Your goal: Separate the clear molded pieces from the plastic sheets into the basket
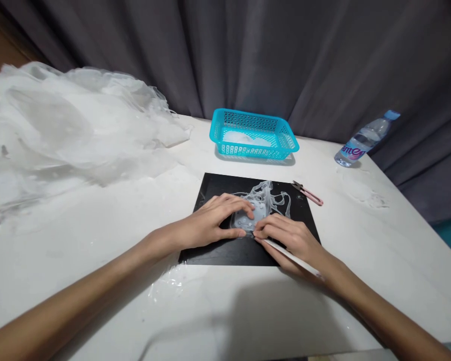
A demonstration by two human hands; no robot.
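Pressing a clear film piece (pixel 256 213) flat on the black mat (pixel 218 250) at the tabletop (pixel 97 260) middle, left hand (pixel 214 223) and right hand (pixel 285 235) pinch its near edge; fingers should stay low and spread evenly.

A translucent, crumpled plastic piece (pixel 261 203) lies flat on the black mat (pixel 218 250).
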